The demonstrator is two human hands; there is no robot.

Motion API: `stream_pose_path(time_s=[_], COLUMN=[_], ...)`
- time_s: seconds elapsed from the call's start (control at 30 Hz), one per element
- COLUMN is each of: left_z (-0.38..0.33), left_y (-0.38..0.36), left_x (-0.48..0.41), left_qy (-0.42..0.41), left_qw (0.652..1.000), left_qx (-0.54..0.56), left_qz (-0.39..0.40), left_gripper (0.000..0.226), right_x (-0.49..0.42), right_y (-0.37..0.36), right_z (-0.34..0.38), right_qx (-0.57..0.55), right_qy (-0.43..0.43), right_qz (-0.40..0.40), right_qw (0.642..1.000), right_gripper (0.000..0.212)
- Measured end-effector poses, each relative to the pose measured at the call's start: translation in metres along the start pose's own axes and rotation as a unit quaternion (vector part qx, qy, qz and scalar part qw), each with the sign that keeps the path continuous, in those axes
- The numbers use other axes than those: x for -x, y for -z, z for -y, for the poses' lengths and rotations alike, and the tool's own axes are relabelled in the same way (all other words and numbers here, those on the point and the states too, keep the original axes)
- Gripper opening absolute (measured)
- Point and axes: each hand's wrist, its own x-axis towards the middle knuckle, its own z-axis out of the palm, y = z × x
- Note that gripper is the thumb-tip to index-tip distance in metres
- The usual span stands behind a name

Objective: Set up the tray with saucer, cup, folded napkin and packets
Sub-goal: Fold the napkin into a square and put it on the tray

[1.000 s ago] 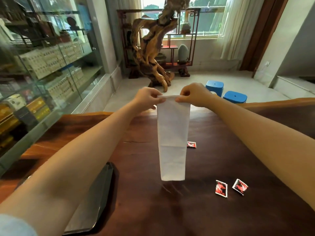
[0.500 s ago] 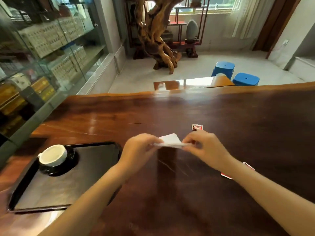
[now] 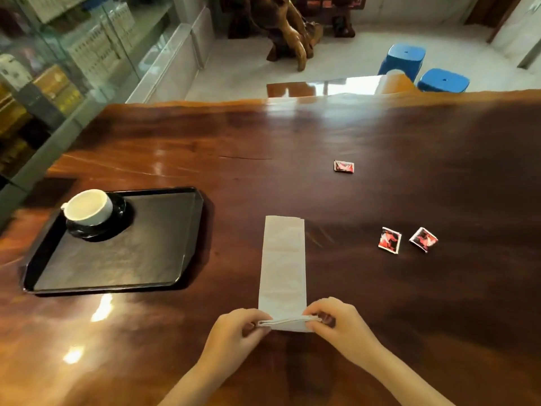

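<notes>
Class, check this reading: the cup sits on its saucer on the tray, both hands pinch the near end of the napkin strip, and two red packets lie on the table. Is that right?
One detail is wrong: the head view shows three red packets on the table, not two: one farther off and two nearer together. The cup, saucer, tray, napkin, left hand and right hand are as described.

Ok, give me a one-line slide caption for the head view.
Both hands, left and right, pinch the napkin strip's near end on the table; cup on tray, packets outside.

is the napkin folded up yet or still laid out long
Only partly folded. The napkin lies flat on the table as a long narrow strip, its near end pinched by the left hand and right hand.
</notes>
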Motion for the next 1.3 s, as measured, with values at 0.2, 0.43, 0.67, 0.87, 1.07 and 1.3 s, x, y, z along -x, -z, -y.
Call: stream_pose_path(time_s=[0.2,0.43,0.67,0.87,1.07,1.3], left_z=[-0.013,-0.014,0.029,0.068,0.083,0.083], left_y=[0.023,0.043,0.022,0.005,-0.007,-0.023], left_x=[-0.061,-0.173,-0.249,-0.276,-0.275,-0.278], left_qy=[-0.03,0.005,0.04,0.039,-0.016,-0.073], left_qw=[0.999,0.999,0.999,0.999,0.999,0.993], left_qx=[-0.023,0.034,0.029,-0.016,-0.035,-0.058], left_qz=[0.001,0.008,0.018,0.034,0.0,-0.066], left_gripper=[0.016,0.019,0.019,0.016,0.014,0.017], right_x=[-0.04,-0.14,-0.219,-0.244,-0.247,-0.249], right_y=[0.022,0.059,0.05,0.023,0.008,0.003], right_z=[0.008,0.011,-0.021,-0.052,-0.064,-0.07], right_qx=[-0.048,-0.059,-0.005,0.042,0.051,0.054], right_qy=[0.013,-0.016,-0.073,-0.082,-0.036,-0.011], right_qz=[-0.045,-0.116,-0.119,-0.143,-0.217,-0.293], right_qw=[0.998,0.991,0.99,0.985,0.974,0.954], right_gripper=[0.014,0.012,0.013,0.018,0.015,0.011])
